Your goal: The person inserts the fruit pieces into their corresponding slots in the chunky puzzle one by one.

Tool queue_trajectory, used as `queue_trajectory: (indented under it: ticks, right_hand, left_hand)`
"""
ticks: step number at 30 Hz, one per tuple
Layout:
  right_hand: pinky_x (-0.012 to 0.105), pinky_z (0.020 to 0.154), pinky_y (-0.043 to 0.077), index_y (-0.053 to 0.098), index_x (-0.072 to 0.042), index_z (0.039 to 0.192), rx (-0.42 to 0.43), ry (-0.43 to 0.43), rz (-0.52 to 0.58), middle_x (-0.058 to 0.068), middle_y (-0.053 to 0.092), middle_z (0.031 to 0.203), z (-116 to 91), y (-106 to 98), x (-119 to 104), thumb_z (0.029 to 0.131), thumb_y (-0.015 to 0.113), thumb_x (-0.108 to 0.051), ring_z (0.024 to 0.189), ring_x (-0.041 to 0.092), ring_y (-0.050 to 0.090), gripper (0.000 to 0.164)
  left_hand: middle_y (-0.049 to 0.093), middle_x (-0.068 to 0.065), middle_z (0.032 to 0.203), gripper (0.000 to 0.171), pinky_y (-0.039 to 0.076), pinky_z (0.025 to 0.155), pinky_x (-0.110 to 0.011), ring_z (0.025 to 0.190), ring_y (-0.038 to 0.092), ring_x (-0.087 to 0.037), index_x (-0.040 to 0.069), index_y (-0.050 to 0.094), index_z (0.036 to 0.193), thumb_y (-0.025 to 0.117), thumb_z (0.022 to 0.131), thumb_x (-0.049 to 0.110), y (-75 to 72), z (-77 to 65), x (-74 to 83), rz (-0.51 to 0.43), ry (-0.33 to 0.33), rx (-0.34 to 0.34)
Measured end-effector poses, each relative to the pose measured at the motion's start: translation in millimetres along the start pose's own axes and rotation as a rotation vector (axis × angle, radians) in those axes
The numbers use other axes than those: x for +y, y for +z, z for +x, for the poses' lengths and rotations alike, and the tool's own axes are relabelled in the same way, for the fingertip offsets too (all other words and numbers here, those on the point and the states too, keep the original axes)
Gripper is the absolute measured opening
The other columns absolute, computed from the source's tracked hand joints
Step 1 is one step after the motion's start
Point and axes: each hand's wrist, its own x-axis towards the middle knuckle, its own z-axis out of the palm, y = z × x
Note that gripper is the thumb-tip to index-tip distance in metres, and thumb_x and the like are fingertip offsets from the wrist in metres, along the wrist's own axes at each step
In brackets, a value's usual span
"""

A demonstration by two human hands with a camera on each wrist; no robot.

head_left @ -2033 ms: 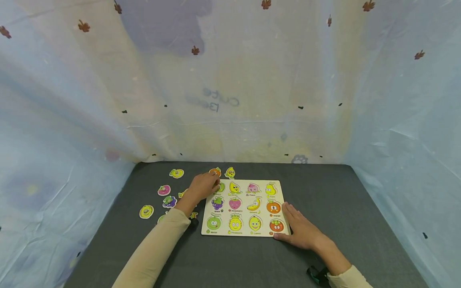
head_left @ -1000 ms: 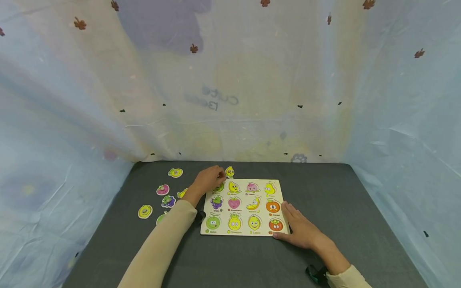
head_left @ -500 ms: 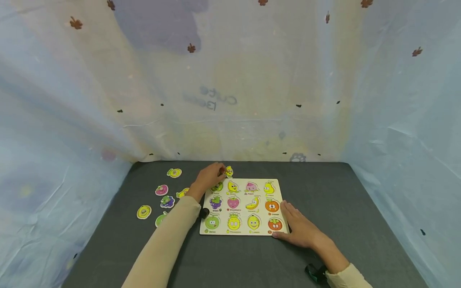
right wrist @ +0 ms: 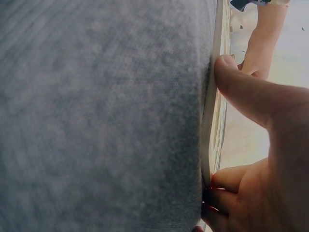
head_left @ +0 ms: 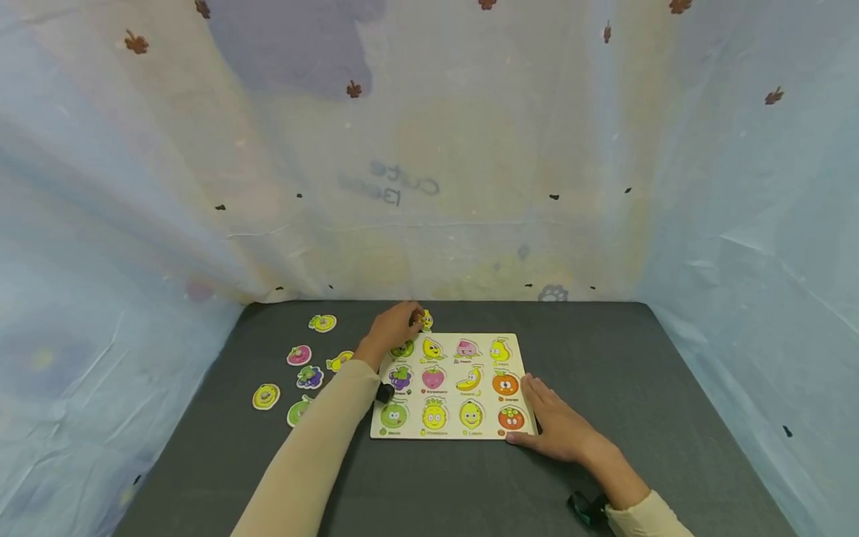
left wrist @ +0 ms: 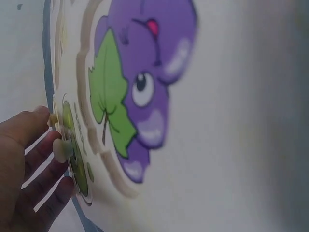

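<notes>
I see a person in cream sleeves [head_left: 305, 462] working with both hands at a dark grey, cloth-topped counter [head_left: 597, 350]. A flat, cream-coloured board [head_left: 483, 432] with smiling fruit pictures in three rows of four lies on it. The left hand [head_left: 394, 327] is over the board's far left corner, with its fingers bent. It is right beside a small yellow fruit piece [head_left: 427, 321] with a white rim, which lies just past the far edge of the board. From the left wrist, the thumb and fingers are close around two pale round knobs [left wrist: 63, 151], one of them on a green fruit, but I can't tell if they have hold of anything. The right hand [head_left: 562, 426] is spread wide, with its long fingers pressed along the board's right edge and its thumb on the near corner. To the left of the board are more loose pieces: a pink round one [head_left: 299, 355], a purple grape bunch [head_left: 310, 377], a green round one [head_left: 297, 412] partly behind the left sleeve, and three yellow ones [head_left: 266, 397]. A pale patterned sheet [head_left: 463, 149] hangs behind everything.
</notes>
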Motion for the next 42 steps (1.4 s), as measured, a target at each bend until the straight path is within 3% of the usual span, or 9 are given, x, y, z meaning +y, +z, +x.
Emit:
queue_trajectory:
  ticks: [13,24,37,42]
  right_hand:
    - [0.063,0.126,0.025,0.019,0.003,0.169,0.002,0.001,0.006,0.025,0.019,0.176,1,2,1,0.091,0.076,-0.068,0.161,0.046,0.021,0.120]
    - [0.062,0.127,0.024,0.019,0.001,0.169,0.003,0.009,0.015,0.024,0.019,0.176,3,4,2,0.091,0.077,-0.068,0.162,0.045,0.021,0.120]
    - [0.062,0.126,0.025,0.020,0.001,0.169,0.002,0.024,0.012,0.023,0.020,0.176,2,0,1,0.090,0.078,-0.067,0.162,0.044,0.022,0.120]
    - [0.062,0.126,0.025,0.020,0.001,0.169,0.004,0.023,0.010,0.023,0.020,0.176,2,1,2,0.090,0.078,-0.068,0.162,0.044,0.022,0.120]
  left_hand:
    - [0.068,0.000,0.123,0.031,0.054,0.097,-0.047,0.108,0.067,-0.018,0.017,0.068,0.137,0.067,0.109,0.030,6.7,7.6,-0.3,0.011,-0.041,0.009]
    - [0.068,-0.003,0.114,0.025,0.054,0.093,-0.047,0.098,0.065,-0.019,0.015,0.072,0.130,0.070,0.107,0.027,3.8,7.8,7.0,0.051,-0.082,0.039]
    - [0.067,0.000,0.107,0.019,0.053,0.090,-0.047,0.091,0.063,-0.017,0.017,0.072,0.120,0.069,0.108,0.031,10.3,16.6,3.2,0.051,-0.111,0.052]
    - [0.066,0.000,0.103,0.016,0.052,0.087,-0.046,0.086,0.061,-0.017,0.016,0.071,0.116,0.069,0.108,0.030,9.8,14.1,4.0,0.047,-0.111,0.064]
